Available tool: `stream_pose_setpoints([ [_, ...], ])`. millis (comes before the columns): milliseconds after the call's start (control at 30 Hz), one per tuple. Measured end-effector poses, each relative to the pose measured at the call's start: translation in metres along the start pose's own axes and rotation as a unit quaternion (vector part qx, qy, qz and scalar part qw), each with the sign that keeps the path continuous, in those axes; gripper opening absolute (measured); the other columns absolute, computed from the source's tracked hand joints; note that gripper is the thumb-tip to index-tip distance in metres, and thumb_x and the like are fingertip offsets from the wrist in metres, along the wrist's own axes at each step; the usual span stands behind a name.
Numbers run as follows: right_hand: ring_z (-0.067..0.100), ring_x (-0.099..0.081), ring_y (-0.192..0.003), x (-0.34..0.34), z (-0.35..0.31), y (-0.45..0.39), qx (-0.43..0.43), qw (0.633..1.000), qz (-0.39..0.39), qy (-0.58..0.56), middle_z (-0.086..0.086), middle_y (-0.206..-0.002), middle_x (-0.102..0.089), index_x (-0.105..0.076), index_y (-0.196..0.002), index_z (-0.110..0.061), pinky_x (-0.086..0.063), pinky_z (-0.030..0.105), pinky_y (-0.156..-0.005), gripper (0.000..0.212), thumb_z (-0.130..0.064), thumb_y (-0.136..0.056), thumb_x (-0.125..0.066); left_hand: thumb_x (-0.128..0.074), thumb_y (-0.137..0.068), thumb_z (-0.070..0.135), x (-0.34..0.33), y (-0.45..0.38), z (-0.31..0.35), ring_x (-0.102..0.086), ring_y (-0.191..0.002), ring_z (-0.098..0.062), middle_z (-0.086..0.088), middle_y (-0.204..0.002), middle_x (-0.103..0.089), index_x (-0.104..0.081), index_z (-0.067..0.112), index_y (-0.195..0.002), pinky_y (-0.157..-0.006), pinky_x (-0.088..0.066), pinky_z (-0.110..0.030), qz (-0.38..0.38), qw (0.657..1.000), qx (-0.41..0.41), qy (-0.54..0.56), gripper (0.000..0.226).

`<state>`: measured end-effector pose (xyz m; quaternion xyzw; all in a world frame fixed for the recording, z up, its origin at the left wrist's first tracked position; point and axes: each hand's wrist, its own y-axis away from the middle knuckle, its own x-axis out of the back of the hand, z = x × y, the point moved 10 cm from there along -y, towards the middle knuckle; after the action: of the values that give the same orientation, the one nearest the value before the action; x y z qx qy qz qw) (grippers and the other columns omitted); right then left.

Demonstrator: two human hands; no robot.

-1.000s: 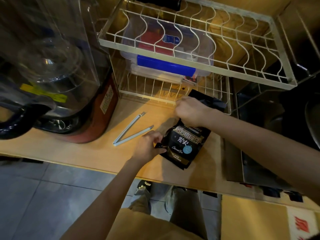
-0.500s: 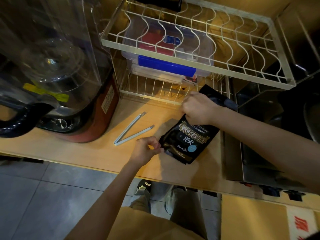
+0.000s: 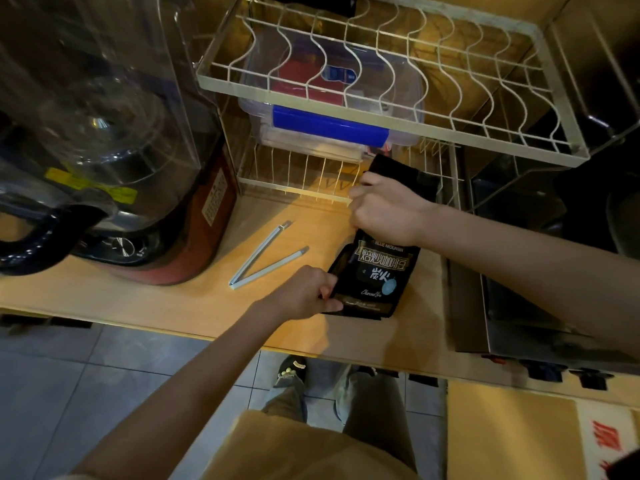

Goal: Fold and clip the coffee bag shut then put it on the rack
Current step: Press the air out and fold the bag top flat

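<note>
A black coffee bag [image 3: 375, 275] with gold lettering lies on the wooden counter [image 3: 173, 306], its open top pointing toward the rack. My right hand [image 3: 384, 209] grips the bag's upper part, below the dark top flap. My left hand [image 3: 304, 292] pinches the bag's lower left corner. A pale blue bag clip [image 3: 266, 256] lies open in a V on the counter, left of the bag and untouched. The white wire rack [image 3: 381, 129] stands behind, with an upper and a lower shelf.
A clear plastic box [image 3: 332, 123] with a blue latch sits on the rack's lower shelf. A large blender with a red base [image 3: 194, 244] stands at the left. A dark metal appliance [image 3: 512, 271] fills the right side. The counter's front edge runs below my hands.
The bag has swung round so its label faces me more squarely. My left hand, briefly off the bag, has taken its lower left corner again. My right hand stays on the top part.
</note>
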<state>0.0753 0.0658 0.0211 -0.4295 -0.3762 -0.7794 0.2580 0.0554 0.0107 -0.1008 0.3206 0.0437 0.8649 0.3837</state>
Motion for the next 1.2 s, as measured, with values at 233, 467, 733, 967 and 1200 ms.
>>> stream_pose_setpoints([
  [233,0.02,-0.052,-0.092,0.01,-0.009,-0.005,0.003,0.999,0.013,0.048,0.002,-0.086,-0.066,-0.063,-0.08,-0.013,-0.041,0.034,-0.092,0.01,-0.009,-0.084,-0.055,-0.074,-0.069,0.009,0.005,-0.002,0.002,-0.061,-0.072,-0.019,-0.013,-0.079,-0.069,-0.067,0.002,-0.077,-0.071,-0.049,-0.032,-0.045,0.996,-0.001,0.073,0.013],
  [467,0.02,-0.053,-0.086,0.015,-0.018,0.0,0.018,0.998,0.035,0.047,-0.002,-0.071,-0.067,-0.067,-0.07,-0.017,-0.04,0.036,-0.084,0.013,-0.016,-0.081,-0.06,-0.074,-0.07,0.014,0.014,-0.011,-0.01,-0.061,-0.08,-0.031,-0.022,-0.083,-0.067,-0.06,-0.002,-0.069,-0.073,-0.046,-0.039,0.039,0.999,0.018,-0.023,0.021],
  [733,0.015,-0.056,-0.075,0.03,-0.034,0.02,0.005,0.988,0.143,0.049,-0.009,-0.06,-0.062,-0.067,-0.06,-0.022,-0.03,0.032,-0.077,0.014,-0.018,-0.074,-0.067,-0.066,-0.075,0.013,0.045,0.011,-0.012,-0.058,-0.071,-0.033,-0.018,-0.074,-0.062,-0.051,0.002,-0.068,-0.061,-0.039,-0.033,0.232,0.968,-0.008,-0.098,0.021],
  [967,0.019,-0.056,-0.08,0.034,-0.025,0.049,-0.022,0.976,0.216,0.027,-0.003,-0.067,-0.065,-0.07,-0.067,-0.017,-0.033,0.032,-0.079,0.014,-0.011,-0.078,-0.063,-0.082,-0.056,0.034,0.039,0.025,-0.012,-0.054,-0.073,-0.013,0.002,-0.08,-0.057,-0.052,0.018,-0.083,-0.064,-0.038,-0.01,0.221,0.974,0.0,0.058,0.044],
  [1200,0.017,-0.052,-0.084,0.034,-0.022,0.064,-0.043,0.964,0.261,0.023,-0.003,-0.071,-0.069,-0.071,-0.071,-0.017,-0.032,0.031,-0.084,0.03,-0.01,-0.086,-0.045,-0.079,-0.049,0.052,0.041,0.02,-0.004,-0.033,-0.129,-0.019,-0.005,-0.14,-0.034,-0.021,0.021,-0.138,-0.107,-0.032,-0.034,0.241,0.97,0.03,0.026,0.111],
])
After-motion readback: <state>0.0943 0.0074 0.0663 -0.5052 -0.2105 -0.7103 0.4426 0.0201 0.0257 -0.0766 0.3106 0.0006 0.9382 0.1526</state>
